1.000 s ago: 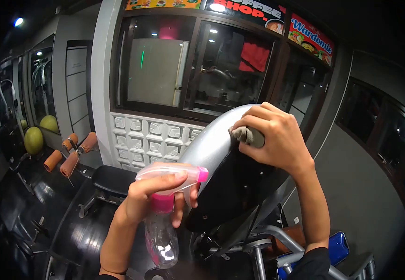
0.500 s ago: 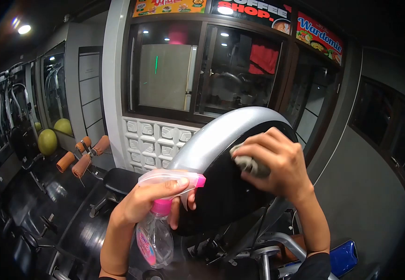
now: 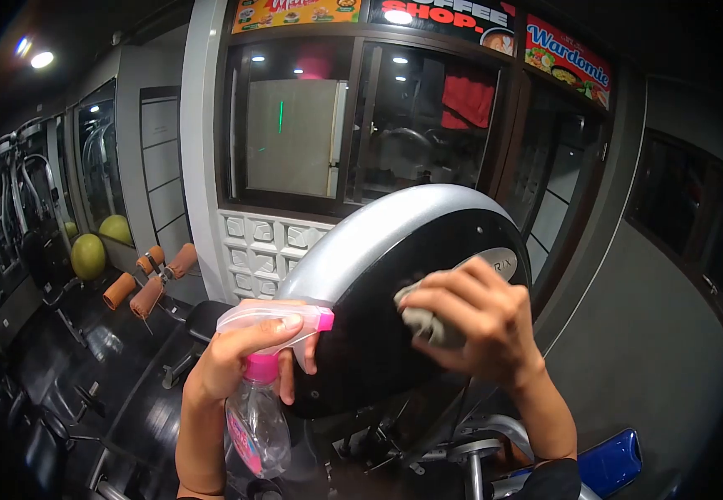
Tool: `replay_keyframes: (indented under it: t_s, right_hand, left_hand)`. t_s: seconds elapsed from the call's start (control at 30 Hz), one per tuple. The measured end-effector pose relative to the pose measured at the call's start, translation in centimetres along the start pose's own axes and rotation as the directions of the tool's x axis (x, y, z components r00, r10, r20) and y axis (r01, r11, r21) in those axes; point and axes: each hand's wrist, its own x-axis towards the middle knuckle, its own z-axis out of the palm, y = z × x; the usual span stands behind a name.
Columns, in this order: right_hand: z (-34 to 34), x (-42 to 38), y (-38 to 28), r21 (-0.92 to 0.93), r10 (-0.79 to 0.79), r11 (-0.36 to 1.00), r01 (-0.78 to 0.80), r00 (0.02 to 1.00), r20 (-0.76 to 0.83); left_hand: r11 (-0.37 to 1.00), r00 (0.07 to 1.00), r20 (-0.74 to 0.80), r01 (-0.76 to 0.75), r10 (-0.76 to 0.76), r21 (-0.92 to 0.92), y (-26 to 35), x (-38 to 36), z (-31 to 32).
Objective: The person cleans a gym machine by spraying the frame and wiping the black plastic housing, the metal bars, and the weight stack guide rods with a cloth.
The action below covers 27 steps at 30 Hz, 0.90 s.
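Note:
My left hand (image 3: pixel 232 358) is wrapped around the neck and trigger of a clear spray bottle (image 3: pixel 263 437) with a pink collar and pink nozzle. The nozzle points right, beside the black side panel (image 3: pixel 353 354) of a gym machine. A crumpled grey cloth (image 3: pixel 430 325) is bunched in my right hand (image 3: pixel 486 325), against or just over that panel; exact contact is hard to tell. A silver curved cover (image 3: pixel 378 212) runs around the panel's top. An oval badge (image 3: pixel 499 262) shows above my right hand, partly hidden by it.
Orange padded rollers (image 3: pixel 147 296) and a black bench pad (image 3: pixel 205 318) stand to the left, with a yellow-green ball (image 3: pixel 88 257) behind. A windowed wall with a white block section (image 3: pixel 253 258) rises behind the machine. A blue pad (image 3: pixel 610 462) lies at lower right.
My right hand has moved down and slightly left across the panel with the cloth, uncovering the badge. My left hand and the spray bottle have shifted a little left.

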Motion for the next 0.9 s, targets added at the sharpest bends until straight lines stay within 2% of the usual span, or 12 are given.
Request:
replay_keyframes:
  t_s: [0.13,0.17,0.27,0.33,0.4,0.53,0.6,0.67,0.73,0.8,0.87,0.9]
  right_hand:
    - [0.8,0.1,-0.8,-0.049,0.073,0.996,-0.078,0.993,-0.097]
    - [1.2,0.0,-1.6,-0.02,0.031,0.999,-0.033,0.993,-0.117]
    - [2.2,-1.5,-4.3,0.043,-0.162,0.986,0.163,0.987,-0.023]
    - [2.9,-2.4,-4.3,0.014,-0.255,0.966,0.257,0.963,-0.081]
    - [1.9,-2.3,-3.0,0.115,-0.166,0.978,0.173,0.984,-0.067]
    - [0.3,-3.0,0.3,0.08,0.056,0.995,-0.052,0.997,-0.058]
    - [0.4,-3.0,0.3,0.106,0.114,0.989,-0.104,0.989,-0.091]
    - [1.1,-3.3,-1.6,0.023,0.096,0.995,-0.093,0.987,-0.13]
    - [2.4,-4.4,-3.1,0.103,-0.03,0.994,0.042,0.992,-0.121]
    - [3.1,-5.5,-4.3,0.104,-0.195,0.972,0.209,0.972,-0.131]
    - [2.9,-6.1,-3.8,0.142,-0.217,0.962,0.235,0.967,-0.131]
    - [2.4,-6.1,-3.0,0.169,-0.172,0.967,0.191,0.977,-0.125]
  left_hand:
    - [0.999,0.998,-0.054,-0.027,0.029,0.027,0.0,-0.1,0.5]
    - [0.999,0.998,-0.058,-0.028,0.03,0.029,-0.1,-0.1,0.6]
    - [0.997,0.997,-0.065,-0.045,0.049,0.057,-0.1,-0.2,0.8]
    - [0.992,0.989,-0.124,-0.06,0.074,0.113,0.1,-0.4,1.3]
    - [0.985,0.986,-0.133,-0.081,0.102,0.154,0.1,-0.9,1.6]
    - [0.957,0.962,-0.201,-0.13,0.185,0.26,0.0,-2.3,3.1]
    - [0.955,0.953,-0.226,-0.138,0.2,0.262,0.1,-2.9,4.3]
    - [0.954,0.946,-0.248,-0.141,0.209,0.265,-0.2,-3.0,5.2]
    - [0.951,0.94,-0.256,-0.157,0.227,0.268,-0.6,-3.0,5.9]
    - [0.95,0.942,-0.256,-0.145,0.219,0.277,-0.9,-2.8,6.5]
    - [0.949,0.944,-0.255,-0.134,0.21,0.286,-1.3,-2.6,7.0]
    - [0.949,0.945,-0.25,-0.14,0.213,0.281,-1.6,-2.5,7.2]
